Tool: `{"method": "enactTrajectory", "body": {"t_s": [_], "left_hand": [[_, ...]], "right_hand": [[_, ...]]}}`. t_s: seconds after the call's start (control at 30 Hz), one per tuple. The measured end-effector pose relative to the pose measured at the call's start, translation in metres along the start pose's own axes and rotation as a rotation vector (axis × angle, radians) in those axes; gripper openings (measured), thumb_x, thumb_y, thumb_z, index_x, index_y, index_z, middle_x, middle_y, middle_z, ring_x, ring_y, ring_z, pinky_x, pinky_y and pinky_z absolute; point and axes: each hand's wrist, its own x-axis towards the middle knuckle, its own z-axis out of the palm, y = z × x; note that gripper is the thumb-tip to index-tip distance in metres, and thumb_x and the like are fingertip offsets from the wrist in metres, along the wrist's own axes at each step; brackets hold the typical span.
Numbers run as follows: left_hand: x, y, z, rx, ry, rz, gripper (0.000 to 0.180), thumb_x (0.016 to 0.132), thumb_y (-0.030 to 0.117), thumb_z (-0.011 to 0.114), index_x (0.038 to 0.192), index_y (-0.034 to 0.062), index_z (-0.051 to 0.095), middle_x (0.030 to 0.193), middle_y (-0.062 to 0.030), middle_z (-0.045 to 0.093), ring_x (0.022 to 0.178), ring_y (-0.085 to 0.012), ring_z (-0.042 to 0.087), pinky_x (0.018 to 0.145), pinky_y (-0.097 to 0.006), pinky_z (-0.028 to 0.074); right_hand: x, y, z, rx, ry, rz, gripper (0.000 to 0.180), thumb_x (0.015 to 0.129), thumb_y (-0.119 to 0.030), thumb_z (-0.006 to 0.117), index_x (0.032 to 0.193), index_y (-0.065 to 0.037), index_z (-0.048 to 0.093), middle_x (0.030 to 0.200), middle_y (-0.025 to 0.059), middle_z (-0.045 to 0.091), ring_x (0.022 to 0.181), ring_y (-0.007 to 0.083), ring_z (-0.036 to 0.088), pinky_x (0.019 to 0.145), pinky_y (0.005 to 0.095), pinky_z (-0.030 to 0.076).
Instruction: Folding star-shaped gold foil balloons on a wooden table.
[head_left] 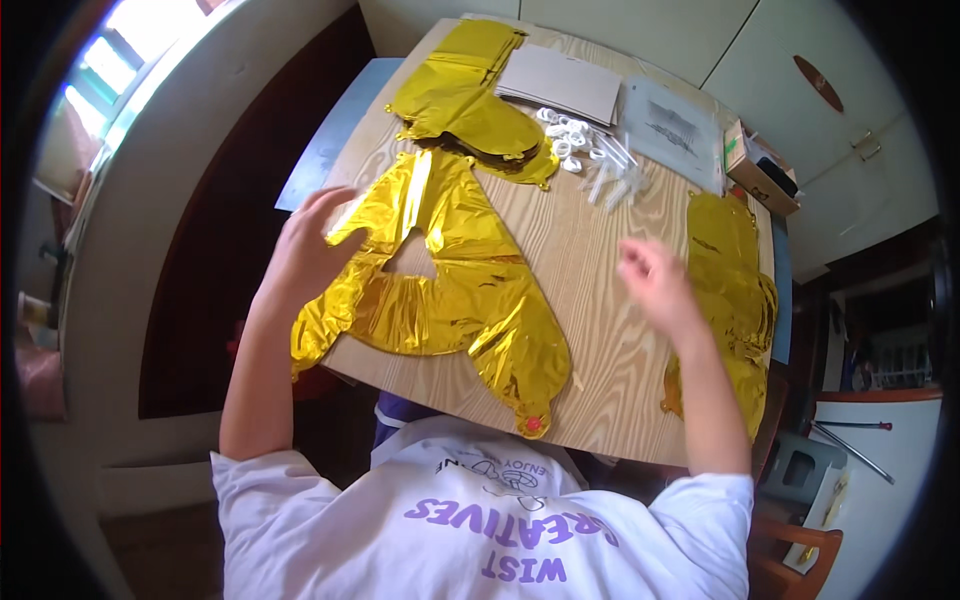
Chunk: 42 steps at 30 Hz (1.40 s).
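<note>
Nearest you, a flat gold foil letter balloon (450, 290) lies at the surface's (600, 330) near-left edge. Your left hand (305, 245) presses it, fingers spread; your right hand (655, 280) hovers blurred, open. Smoothing seems underway; next, grip its edge.

A flat, uninflated gold foil balloon (450, 290) shaped like the letter A lies crinkled on the wooden table, its left leg overhanging the near edge, a small red valve tip at its lower right end, and its upper left corner seemingly touched by fingers.
</note>
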Motion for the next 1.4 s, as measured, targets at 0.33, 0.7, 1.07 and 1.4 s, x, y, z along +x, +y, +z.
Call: {"method": "enactTrajectory", "body": {"t_s": [0.33,0.7,1.07,1.4], "left_hand": [[-0.102,-0.113,0.023,0.004,0.020,0.029,0.055,0.081,0.022,0.079,0.131,0.0055,0.063,0.147,-0.0188,0.050,0.134,-0.0377,0.050,0.111,-0.045,0.042],[-0.097,-0.122,0.029,-0.091,0.034,0.005,0.056,0.084,0.018,0.078,0.135,0.0055,0.058,0.152,-0.0205,0.044,0.137,-0.0375,0.049,0.112,-0.043,0.043],[-0.092,-0.115,0.026,0.004,0.013,-0.009,0.064,0.080,0.010,0.079,0.139,0.0062,0.053,0.150,-0.0188,0.046,0.137,-0.0366,0.046,0.112,-0.044,0.043],[-0.098,-0.119,0.027,-0.142,0.157,0.005,0.068,0.083,0.017,0.077,0.143,0.0005,0.049,0.141,-0.0228,0.052,0.133,-0.0390,0.050,0.113,-0.042,0.040]], "right_hand": [[-0.086,-0.046,0.104,-0.208,0.117,-0.439,0.042,0.095,-0.025,0.065,0.129,0.000,0.064,0.136,0.0205,0.061,0.131,0.0327,0.054,0.114,0.0427,0.040],[0.047,0.079,0.029,-0.278,0.507,0.084,0.033,0.090,-0.016,0.062,0.116,0.003,0.066,0.116,0.0247,0.068,0.110,0.0410,0.064,0.098,0.0460,0.050],[0.135,0.072,0.074,-0.371,0.490,-0.043,0.023,0.084,-0.008,0.058,0.104,-0.002,0.068,0.115,0.0237,0.067,0.113,0.0403,0.060,0.106,0.0475,0.044],[0.122,0.059,0.055,-0.185,0.362,0.132,0.045,0.090,-0.008,0.051,0.135,-0.010,0.053,0.118,0.0254,0.068,0.110,0.0432,0.065,0.093,0.0523,0.051]]}}
